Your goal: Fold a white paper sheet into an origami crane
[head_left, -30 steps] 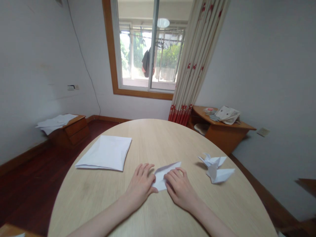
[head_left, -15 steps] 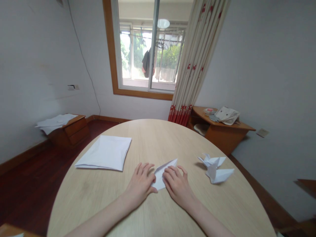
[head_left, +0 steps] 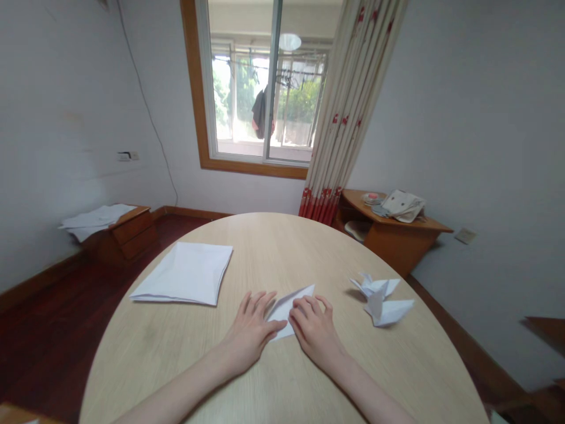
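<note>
A folded white sheet of paper (head_left: 282, 307) lies on the round wooden table in front of me, its pointed corner aimed away to the right. My left hand (head_left: 253, 327) rests at its left side, fingers spread, the thumb reaching across onto the paper. On the right side, my right hand (head_left: 314, 324) has its fingers bent over the paper, the tips pressed near its middle. Its thumb is mostly hidden. Folded white paper figures (head_left: 379, 297), shaped like birds, stand close together to the right of my right hand.
A stack of white paper (head_left: 185, 274) lies at the left of the table (head_left: 265, 235). Beyond the table are a low drawer cabinet (head_left: 132, 232) with papers on top, a corner shelf (head_left: 392, 241) bearing a cloth bag (head_left: 404, 206), and a curtain (head_left: 348, 118) beside the window.
My left thumb has moved up and right, farther onto the folded paper. My right hand keeps nearly the same place on it. The whole view has shifted slightly.
</note>
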Demonstrator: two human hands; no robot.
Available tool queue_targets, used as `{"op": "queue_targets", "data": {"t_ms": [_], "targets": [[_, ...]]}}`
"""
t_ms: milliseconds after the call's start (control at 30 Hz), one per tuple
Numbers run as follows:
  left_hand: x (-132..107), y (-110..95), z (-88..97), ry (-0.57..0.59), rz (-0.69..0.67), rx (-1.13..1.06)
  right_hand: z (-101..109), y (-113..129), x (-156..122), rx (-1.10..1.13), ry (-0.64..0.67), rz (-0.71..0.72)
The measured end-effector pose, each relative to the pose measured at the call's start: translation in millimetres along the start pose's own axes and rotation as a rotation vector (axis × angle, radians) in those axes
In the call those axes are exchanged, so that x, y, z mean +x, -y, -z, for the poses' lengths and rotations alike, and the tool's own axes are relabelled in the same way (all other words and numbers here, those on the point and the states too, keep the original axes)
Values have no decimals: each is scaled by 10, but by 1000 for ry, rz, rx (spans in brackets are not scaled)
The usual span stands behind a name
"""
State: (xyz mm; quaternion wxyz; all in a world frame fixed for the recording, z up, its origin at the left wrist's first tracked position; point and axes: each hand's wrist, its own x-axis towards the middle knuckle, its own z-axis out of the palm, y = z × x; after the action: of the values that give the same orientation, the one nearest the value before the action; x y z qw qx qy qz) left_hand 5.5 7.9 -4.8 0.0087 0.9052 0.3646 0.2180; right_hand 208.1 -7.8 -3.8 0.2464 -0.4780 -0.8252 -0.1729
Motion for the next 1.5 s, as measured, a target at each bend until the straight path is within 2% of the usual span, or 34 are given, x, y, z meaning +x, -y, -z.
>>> {"op": "queue_targets", "data": {"t_ms": [400,767,1033,1167,1367,1500], "targets": [[-16,111,-25,-27,-10,31,246,-14,-1,239,254,-25],[14,84,-7,-160,-95,114,231,-19,-30,418,290,15],[-6,-8,13,-137,-164,7,223,5,-20,361,324,8],[-14,-47,8,-95,-122,12,230,27,-15,339,313,14],[-8,-100,58,68,-20,146,184,21,-43,254,263,23],[-2,-95,68,84,-28,228,111,-30,-80,126,224,-18]]}}
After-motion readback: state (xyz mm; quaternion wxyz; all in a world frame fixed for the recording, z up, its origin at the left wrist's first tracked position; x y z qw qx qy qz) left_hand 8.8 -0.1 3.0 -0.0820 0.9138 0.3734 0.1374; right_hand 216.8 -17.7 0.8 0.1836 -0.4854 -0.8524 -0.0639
